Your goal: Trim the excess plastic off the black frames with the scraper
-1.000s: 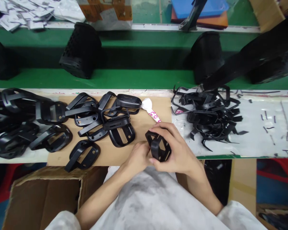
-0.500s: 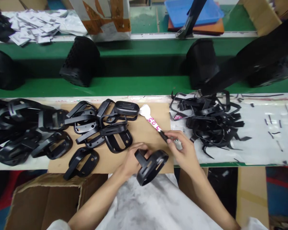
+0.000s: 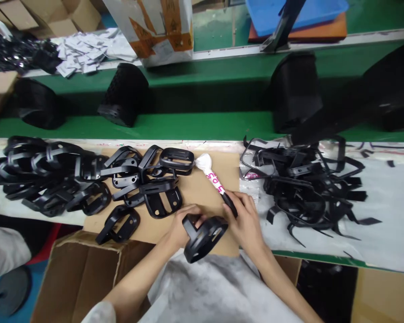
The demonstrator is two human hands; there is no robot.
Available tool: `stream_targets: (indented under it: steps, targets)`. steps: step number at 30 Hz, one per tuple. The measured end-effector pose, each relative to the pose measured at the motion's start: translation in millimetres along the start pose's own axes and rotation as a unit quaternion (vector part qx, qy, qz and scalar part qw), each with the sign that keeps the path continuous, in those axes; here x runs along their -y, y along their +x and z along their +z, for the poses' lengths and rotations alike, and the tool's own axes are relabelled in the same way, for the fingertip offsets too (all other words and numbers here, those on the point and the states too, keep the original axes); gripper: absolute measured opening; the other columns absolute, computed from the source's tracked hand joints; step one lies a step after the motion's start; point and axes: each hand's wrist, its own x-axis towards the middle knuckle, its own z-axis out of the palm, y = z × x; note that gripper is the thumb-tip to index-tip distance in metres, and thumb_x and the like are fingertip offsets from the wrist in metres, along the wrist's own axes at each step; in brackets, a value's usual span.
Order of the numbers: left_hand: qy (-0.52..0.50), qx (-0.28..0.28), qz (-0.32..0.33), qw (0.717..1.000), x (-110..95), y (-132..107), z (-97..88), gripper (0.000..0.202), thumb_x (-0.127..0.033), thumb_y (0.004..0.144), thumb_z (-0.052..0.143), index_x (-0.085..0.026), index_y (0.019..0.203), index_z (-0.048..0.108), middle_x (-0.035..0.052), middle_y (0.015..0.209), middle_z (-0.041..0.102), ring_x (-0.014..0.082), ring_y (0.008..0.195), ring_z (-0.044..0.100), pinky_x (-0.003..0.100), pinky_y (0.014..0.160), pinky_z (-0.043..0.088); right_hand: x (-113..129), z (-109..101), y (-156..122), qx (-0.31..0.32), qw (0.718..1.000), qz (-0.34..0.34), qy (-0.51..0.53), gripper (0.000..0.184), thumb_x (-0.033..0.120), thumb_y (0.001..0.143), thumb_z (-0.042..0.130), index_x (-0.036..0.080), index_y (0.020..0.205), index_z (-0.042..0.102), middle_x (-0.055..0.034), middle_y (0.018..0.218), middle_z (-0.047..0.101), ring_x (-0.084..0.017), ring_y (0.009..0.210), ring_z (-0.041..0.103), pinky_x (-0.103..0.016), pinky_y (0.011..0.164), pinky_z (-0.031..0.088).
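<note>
My left hand (image 3: 184, 225) is closed on a black plastic bracket (image 3: 207, 237) with an oval, slotted base and a side strap. The bracket is held tilted above the front edge of the cardboard sheet (image 3: 202, 190). To its right, my right hand (image 3: 245, 220) has its thumb and fingers around the black handle of a white-wrapped tool (image 3: 215, 179) with pink lettering. The tool's rounded white end lies toward the back left, close to an oval black bracket (image 3: 177, 160). What the wrapping covers is hidden. Several similar brackets (image 3: 163, 202) lie left of my hands.
More black brackets (image 3: 50, 157) are heaped at the left. A tangled pile of thin black frames and strips (image 3: 299, 193) lies at the right. Behind the table, black bins (image 3: 124, 94) stand along a green ledge. An open carton (image 3: 77, 269) sits below the front edge.
The view has shifted somewhat. My right hand has come down and left along the tool's handle, closer to the bracket. My left hand still holds the bracket, now slightly turned.
</note>
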Motion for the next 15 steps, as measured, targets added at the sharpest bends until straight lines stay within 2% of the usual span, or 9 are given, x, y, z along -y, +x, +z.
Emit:
stream_targets:
  steps: [9,15]
  targets:
    - [0.030,-0.016,0.036,0.999,-10,2,0.5,0.032,-0.031,0.102,0.051,-0.021,0.072,0.055,0.0007,0.070,0.059,0.0156,0.063,0.053,0.030,0.065,0.043,-14,-8,-8,0.002,0.998,0.008,0.057,0.037,0.034,0.109,0.047,0.021,0.140,0.064,-0.0127,0.124,0.066,-0.027,0.120,0.062,-0.046,0.105,0.052]
    - [0.043,-0.013,0.099,0.994,-4,8,4.1,0.019,-0.020,0.093,0.055,-0.020,0.076,0.063,0.0030,0.071,0.064,0.0179,0.066,0.060,0.030,0.066,0.046,-19,-10,-6,-0.034,0.992,0.016,0.123,0.035,0.039,0.107,0.051,0.021,0.132,0.069,-0.0125,0.123,0.069,-0.028,0.118,0.066,-0.046,0.103,0.054]
